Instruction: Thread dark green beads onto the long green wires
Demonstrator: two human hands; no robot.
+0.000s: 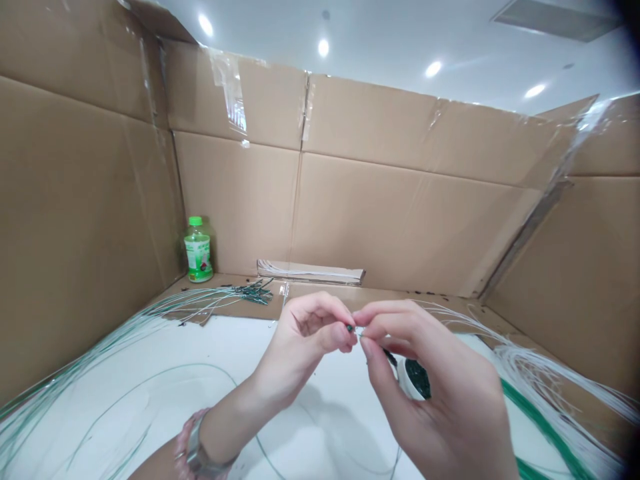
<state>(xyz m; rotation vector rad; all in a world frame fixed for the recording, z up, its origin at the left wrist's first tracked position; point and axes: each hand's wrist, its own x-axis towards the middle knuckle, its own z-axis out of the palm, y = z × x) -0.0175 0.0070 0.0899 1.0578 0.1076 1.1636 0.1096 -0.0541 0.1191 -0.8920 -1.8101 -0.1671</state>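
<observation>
In the middle of the head view, my left hand [315,333] is closed in a pinch, with a small dark green piece [350,327] at its fingertips. The piece looks like a bead or a connector; it is too small to be sure. Close beside it on the right, my right hand [430,360] pinches the tip of a thin green wire [361,335] between thumb and fingers. Both sets of fingertips nearly touch, above the white table surface [200,393]. Partly hidden behind my right hand is a white cup [409,381] holding dark green bits.
Green and white wires [165,313] with dark ends [255,291] lie at left. White wires [530,367] and a green bundle [545,427] lie at right. A green-capped bottle [199,253] stands in the back left corner. Cardboard walls [400,220] surround the table.
</observation>
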